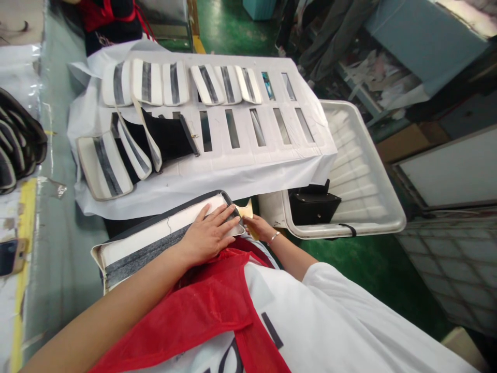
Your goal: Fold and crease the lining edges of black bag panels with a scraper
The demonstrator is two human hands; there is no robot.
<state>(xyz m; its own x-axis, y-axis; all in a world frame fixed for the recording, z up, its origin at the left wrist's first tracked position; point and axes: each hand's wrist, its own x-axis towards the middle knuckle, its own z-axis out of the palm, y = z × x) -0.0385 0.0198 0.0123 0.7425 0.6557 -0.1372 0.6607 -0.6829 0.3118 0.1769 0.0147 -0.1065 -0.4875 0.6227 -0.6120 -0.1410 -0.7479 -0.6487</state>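
Observation:
A large bag (147,247) with a white lining and a dark grey strip lies in front of me, close against my red apron. My left hand (209,232) rests on its right part, palm down, fingers stretched out and slightly spread. At the bag's right end, my right hand (259,229) closes around a brass-coloured tool (246,209) with a broad, flared head. The tool's head is beside the bag's dark edge; whether it touches cannot be made out. The right fingers are partly hidden.
Beyond the bag, a white sheet-covered board (248,163) with rectangular slots bears several white flaps with grey strips and a black bag piece (166,137). A white plastic bin (349,230) at right holds a black handbag (314,204). A phone (11,257) lies far left.

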